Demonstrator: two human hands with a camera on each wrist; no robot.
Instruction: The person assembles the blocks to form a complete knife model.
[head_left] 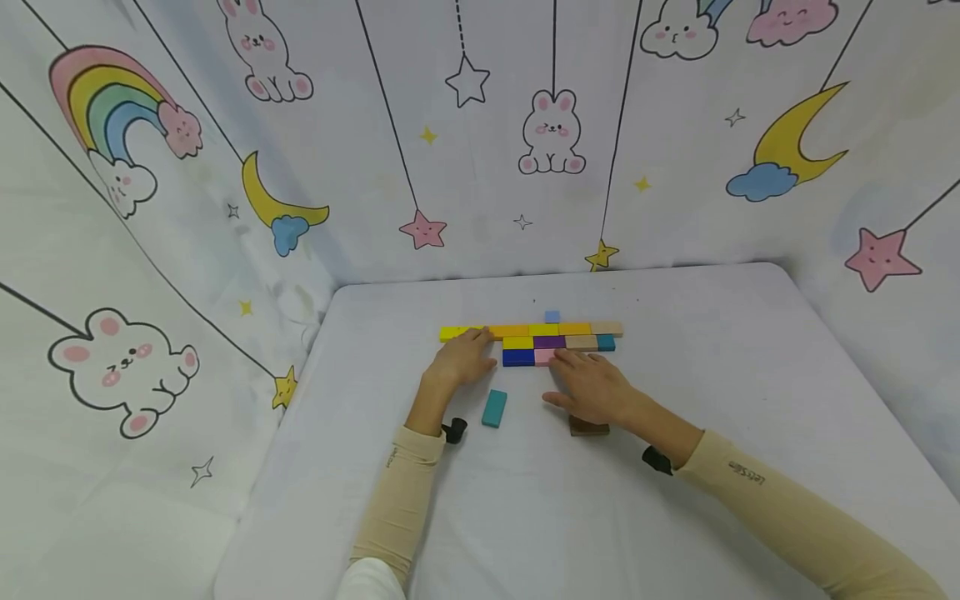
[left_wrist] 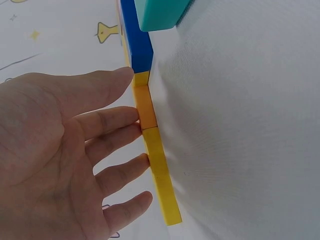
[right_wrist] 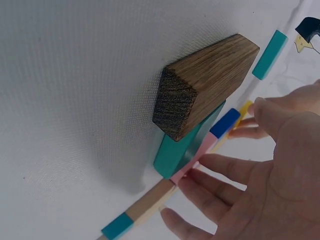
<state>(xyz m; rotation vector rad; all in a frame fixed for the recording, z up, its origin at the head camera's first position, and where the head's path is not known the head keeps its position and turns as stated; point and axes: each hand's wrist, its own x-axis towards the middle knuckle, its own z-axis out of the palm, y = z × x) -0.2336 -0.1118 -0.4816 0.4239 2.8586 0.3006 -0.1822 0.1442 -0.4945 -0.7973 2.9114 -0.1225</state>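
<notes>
My left hand [head_left: 461, 357] reaches to the left end of the back row, fingers extended, their tips against an orange block [left_wrist: 145, 107] and a yellow block [left_wrist: 162, 175]. Its thumb lies by the end of a dark blue block [head_left: 517, 358]. My right hand [head_left: 596, 390] has its fingertips at a pink block [right_wrist: 200, 152] in the front row, beside the dark blue one. Under this hand, a dark brown wooden block [head_left: 589, 429] is partly covered in the head view. A teal block [right_wrist: 172, 152] close to the brown one shows in the right wrist view.
Three stepped rows include a purple block [head_left: 549, 342], tan block [head_left: 606, 328] and small teal block [head_left: 606, 342]. A light blue block [head_left: 552, 317] stands behind them. Another teal block [head_left: 494, 408] lies between my arms on the white table [head_left: 525, 517]. A patterned cloth [head_left: 495, 175] hangs behind.
</notes>
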